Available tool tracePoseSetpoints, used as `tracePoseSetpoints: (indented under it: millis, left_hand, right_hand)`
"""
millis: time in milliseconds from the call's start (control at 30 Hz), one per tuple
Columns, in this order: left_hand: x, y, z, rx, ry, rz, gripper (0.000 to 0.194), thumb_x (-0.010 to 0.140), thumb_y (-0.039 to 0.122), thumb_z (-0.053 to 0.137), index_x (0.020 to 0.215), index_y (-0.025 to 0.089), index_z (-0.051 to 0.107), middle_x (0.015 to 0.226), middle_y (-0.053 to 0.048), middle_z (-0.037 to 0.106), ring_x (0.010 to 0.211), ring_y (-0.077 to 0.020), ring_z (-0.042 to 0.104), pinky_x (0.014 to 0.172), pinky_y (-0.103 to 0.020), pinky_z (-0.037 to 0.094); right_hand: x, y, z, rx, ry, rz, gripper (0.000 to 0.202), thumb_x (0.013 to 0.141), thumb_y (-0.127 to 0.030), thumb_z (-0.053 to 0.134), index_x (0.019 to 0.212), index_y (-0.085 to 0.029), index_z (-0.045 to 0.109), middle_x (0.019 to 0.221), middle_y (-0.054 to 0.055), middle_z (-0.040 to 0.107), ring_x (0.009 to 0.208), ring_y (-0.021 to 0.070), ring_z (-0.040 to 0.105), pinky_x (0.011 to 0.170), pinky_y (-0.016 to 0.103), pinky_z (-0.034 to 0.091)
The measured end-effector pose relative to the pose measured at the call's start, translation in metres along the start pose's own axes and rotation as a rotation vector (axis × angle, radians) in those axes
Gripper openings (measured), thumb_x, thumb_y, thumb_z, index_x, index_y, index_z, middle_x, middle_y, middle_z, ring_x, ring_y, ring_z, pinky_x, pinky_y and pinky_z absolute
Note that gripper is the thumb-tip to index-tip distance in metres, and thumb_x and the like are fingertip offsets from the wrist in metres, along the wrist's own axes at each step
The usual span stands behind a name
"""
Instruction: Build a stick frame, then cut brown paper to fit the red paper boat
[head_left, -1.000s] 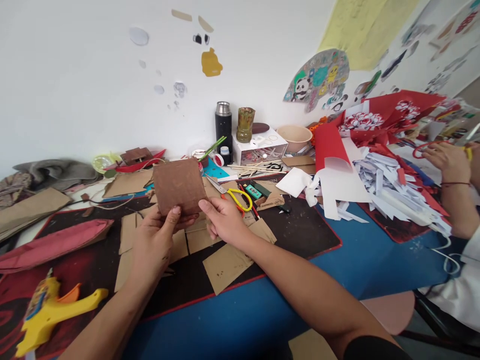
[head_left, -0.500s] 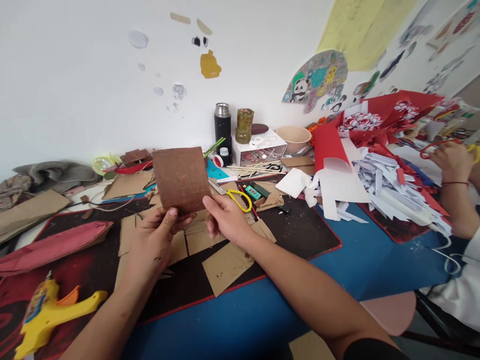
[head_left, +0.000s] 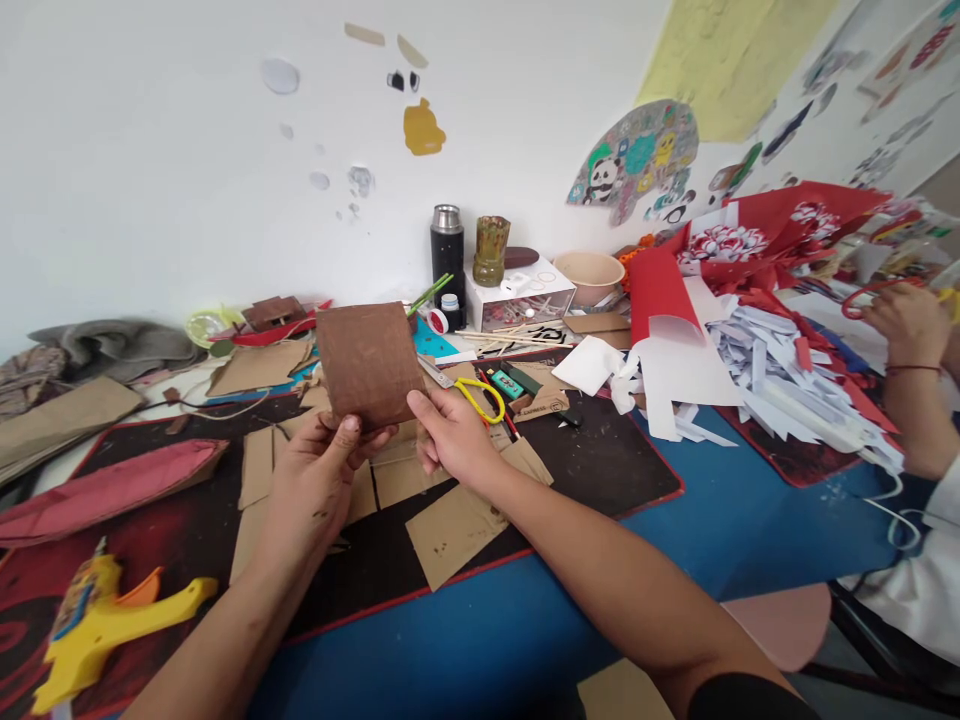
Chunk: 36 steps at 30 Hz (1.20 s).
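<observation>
A squarish brown piece [head_left: 369,362], apparently painted cardboard, is held up above the mat, its broad face towards me. My left hand [head_left: 324,470] grips its lower edge, thumb in front and fingers behind. At the lower right corner, my right hand [head_left: 452,432] pinches the piece, with its other fingers curled under. Just beyond the right hand are scissors with yellow handles [head_left: 482,400]. Flat cardboard pieces [head_left: 456,535] lie on the dark mat [head_left: 600,470] below both hands.
A yellow glue gun [head_left: 112,625] lies at the left, near a pink boat-shaped piece [head_left: 127,485]. Along the wall stand a black flask [head_left: 448,255], a greenish vase [head_left: 491,252] and a beige bowl [head_left: 589,275]. Paper strips [head_left: 780,370] are heaped at right, beside another person's hand [head_left: 907,325].
The brown piece has shifted slightly right and down, tilting a little. My left hand has moved right with it; my right hand has barely moved.
</observation>
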<state>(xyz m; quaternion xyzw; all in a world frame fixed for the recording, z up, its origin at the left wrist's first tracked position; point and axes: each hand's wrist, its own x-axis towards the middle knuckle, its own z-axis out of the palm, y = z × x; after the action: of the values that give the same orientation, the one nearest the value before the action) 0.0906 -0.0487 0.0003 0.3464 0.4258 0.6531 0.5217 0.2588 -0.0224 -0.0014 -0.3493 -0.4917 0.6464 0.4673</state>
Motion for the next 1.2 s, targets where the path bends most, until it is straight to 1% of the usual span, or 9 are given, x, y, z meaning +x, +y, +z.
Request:
tracePoseSetpoints:
  millis: [133, 267, 433, 567, 667, 767, 933, 1067, 1200]
  left_hand:
    - [-0.001, 0.0, 0.001, 0.011, -0.007, 0.026, 0.046, 0.065, 0.047, 0.106, 0.08, 0.02, 0.072, 0.088, 0.0, 0.079, 0.074, -0.0167, 0.078, 0.073, -0.028, 0.07]
    - [-0.001, 0.006, 0.002, 0.073, 0.032, 0.066, 0.047, 0.065, 0.05, 0.105, 0.081, 0.021, 0.072, 0.081, 0.003, 0.075, 0.068, -0.0153, 0.076, 0.071, -0.027, 0.069]
    - [-0.003, 0.025, -0.004, 0.229, 0.043, 0.16, 0.039, 0.075, 0.051, 0.098, 0.082, 0.022, 0.072, 0.07, 0.002, 0.074, 0.057, -0.0161, 0.071, 0.059, -0.027, 0.063]
    - [-0.002, 0.035, -0.011, 0.347, 0.002, 0.148, 0.032, 0.081, 0.048, 0.093, 0.081, 0.022, 0.075, 0.063, 0.0, 0.072, 0.052, -0.0151, 0.064, 0.052, -0.024, 0.056]
    - [0.002, 0.034, -0.015, 0.293, -0.031, 0.032, 0.036, 0.075, 0.049, 0.097, 0.078, 0.021, 0.075, 0.058, 0.001, 0.069, 0.046, -0.0138, 0.06, 0.044, -0.023, 0.051]
    - [0.007, 0.031, -0.015, 0.129, -0.018, -0.065, 0.043, 0.066, 0.051, 0.101, 0.082, 0.021, 0.075, 0.064, 0.002, 0.071, 0.046, -0.0126, 0.061, 0.039, -0.02, 0.046]
    - [0.008, 0.027, -0.011, -0.066, 0.012, -0.219, 0.056, 0.043, 0.042, 0.113, 0.078, 0.02, 0.076, 0.077, 0.0, 0.078, 0.064, -0.0155, 0.075, 0.056, -0.02, 0.062]
    - [0.007, 0.027, -0.008, -0.084, 0.055, -0.228, 0.058, 0.039, 0.039, 0.114, 0.078, 0.018, 0.077, 0.07, 0.002, 0.072, 0.055, -0.0112, 0.068, 0.047, -0.017, 0.055]
    - [0.008, 0.032, -0.006, -0.056, 0.098, -0.137, 0.057, 0.043, 0.044, 0.112, 0.077, 0.016, 0.075, 0.063, 0.004, 0.064, 0.046, -0.0071, 0.055, 0.038, -0.015, 0.04]
  right_hand:
    - [0.001, 0.002, 0.001, 0.015, 0.01, -0.029, 0.049, 0.099, -0.069, 0.067, 0.082, -0.027, 0.049, 0.044, -0.016, 0.041, 0.031, 0.0091, 0.042, 0.034, 0.023, 0.032]
    - [0.0, 0.0, 0.002, 0.03, -0.026, 0.018, 0.05, 0.099, -0.069, 0.066, 0.083, -0.027, 0.046, 0.043, -0.016, 0.042, 0.031, 0.009, 0.043, 0.035, 0.022, 0.033]
    - [-0.005, -0.009, -0.001, -0.003, -0.13, 0.123, 0.055, 0.095, -0.079, 0.065, 0.089, -0.026, 0.052, 0.045, -0.01, 0.056, 0.036, 0.012, 0.055, 0.037, 0.021, 0.032]
    - [-0.006, -0.016, -0.005, 0.019, -0.053, 0.096, 0.06, 0.09, -0.082, 0.068, 0.096, -0.024, 0.058, 0.046, -0.01, 0.058, 0.036, 0.0121, 0.055, 0.038, 0.022, 0.032]
    - [-0.005, -0.016, -0.007, 0.022, -0.007, 0.064, 0.06, 0.087, -0.082, 0.072, 0.087, -0.024, 0.057, 0.046, -0.011, 0.053, 0.036, 0.0106, 0.052, 0.039, 0.022, 0.033]
    - [-0.004, -0.015, -0.007, 0.042, 0.025, 0.035, 0.059, 0.086, -0.079, 0.076, 0.081, -0.024, 0.055, 0.045, -0.011, 0.05, 0.036, 0.0104, 0.05, 0.039, 0.023, 0.031]
    - [-0.001, -0.012, -0.009, 0.084, 0.116, 0.017, 0.059, 0.082, -0.076, 0.081, 0.078, -0.025, 0.052, 0.045, -0.011, 0.046, 0.036, 0.0105, 0.047, 0.039, 0.023, 0.029]
    - [-0.001, -0.008, -0.008, 0.013, 0.062, 0.032, 0.058, 0.085, -0.076, 0.077, 0.076, -0.025, 0.052, 0.047, -0.01, 0.05, 0.038, 0.0103, 0.05, 0.04, 0.022, 0.03]
    - [-0.003, -0.007, -0.006, -0.024, 0.004, 0.072, 0.064, 0.083, -0.082, 0.076, 0.076, -0.025, 0.048, 0.049, -0.008, 0.056, 0.038, 0.0098, 0.051, 0.039, 0.021, 0.032]
